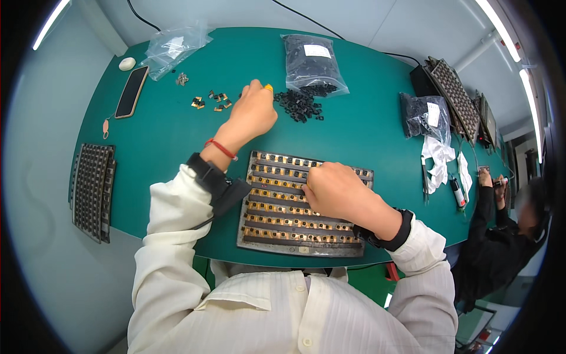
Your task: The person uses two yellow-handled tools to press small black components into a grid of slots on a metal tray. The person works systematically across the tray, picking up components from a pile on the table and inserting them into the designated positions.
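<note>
My left hand [253,110] is over the far middle of the green table, its fingers bent together and something yellow at a fingertip. Whatever it may hold is hidden. Close to its right lies a heap of small black plastic pieces [299,106]; to its left are several small gold-and-black parts [219,101]. My right hand [337,190] is closed over the right half of a dark metal tray [277,247], and its grip is also hidden. Rows of gold parts with black square pieces [274,209] fill the tray, which lies at the near edge.
Behind the heap lies a clear bag of black pieces [312,62]. A phone [131,92], a plastic bag [177,47] and stacked trays [93,192] are at left. Another bag [421,115], crumpled white paper [437,162] and more trays [453,97] are at right, near a person [495,248].
</note>
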Available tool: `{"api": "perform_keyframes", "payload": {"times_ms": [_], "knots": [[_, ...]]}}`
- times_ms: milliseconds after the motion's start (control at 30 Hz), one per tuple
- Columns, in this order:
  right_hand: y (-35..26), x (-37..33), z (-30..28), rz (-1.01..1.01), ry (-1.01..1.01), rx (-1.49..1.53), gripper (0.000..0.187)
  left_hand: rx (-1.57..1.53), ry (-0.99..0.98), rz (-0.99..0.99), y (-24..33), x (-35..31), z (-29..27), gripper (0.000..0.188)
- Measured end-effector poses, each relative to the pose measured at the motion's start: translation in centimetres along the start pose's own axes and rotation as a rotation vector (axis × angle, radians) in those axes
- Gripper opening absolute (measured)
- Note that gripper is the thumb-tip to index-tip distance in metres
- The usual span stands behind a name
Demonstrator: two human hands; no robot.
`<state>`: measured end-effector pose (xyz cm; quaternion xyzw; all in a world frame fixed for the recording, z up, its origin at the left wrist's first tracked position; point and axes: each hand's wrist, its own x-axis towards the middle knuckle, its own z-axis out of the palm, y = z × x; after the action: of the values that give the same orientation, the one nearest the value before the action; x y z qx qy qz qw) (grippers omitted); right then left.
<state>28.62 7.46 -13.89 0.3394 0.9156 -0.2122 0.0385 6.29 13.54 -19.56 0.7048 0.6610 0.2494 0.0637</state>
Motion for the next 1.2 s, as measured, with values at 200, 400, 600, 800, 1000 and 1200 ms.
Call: {"api": "perform_keyframes", "payload": {"times_ms": [200, 400, 600, 800, 1000, 1200], "knots": [[1.4, -0.6, -2.8, 0.017, 0.067, 0.134, 0.021, -0.136, -0.078, 0.087, 1.9, -0.9, 1.2, 0.018], [5.0, -1.7, -5.1, 0.14, 0.187, 0.117, 0.018, -0.311, -0.201, 0.168, 4.3, -3.2, -1.7, 0.021], [7.4, -2.3, -3.9, 0.136, 0.21, 0.147, 0.02, -0.308, -0.3, 0.017, 4.1, -3.6, -2.9, 0.024], [6.7, 0.4, -3.7, 0.18, 0.13, 0.27, 0.024, -0.305, -0.322, 0.002, 5.1, -3.9, -1.7, 0.025], [6.2, 3.3, -2.5, 0.191, 0.105, 0.239, 0.022, -0.197, -0.331, 0.011, 5.2, -3.7, -1.9, 0.02], [6.3, 2.3, -1.8, 0.111, 0.166, 0.174, 0.015, 0.007, -0.172, 0.041, 4.3, -4.3, -2.3, 0.022]]}}
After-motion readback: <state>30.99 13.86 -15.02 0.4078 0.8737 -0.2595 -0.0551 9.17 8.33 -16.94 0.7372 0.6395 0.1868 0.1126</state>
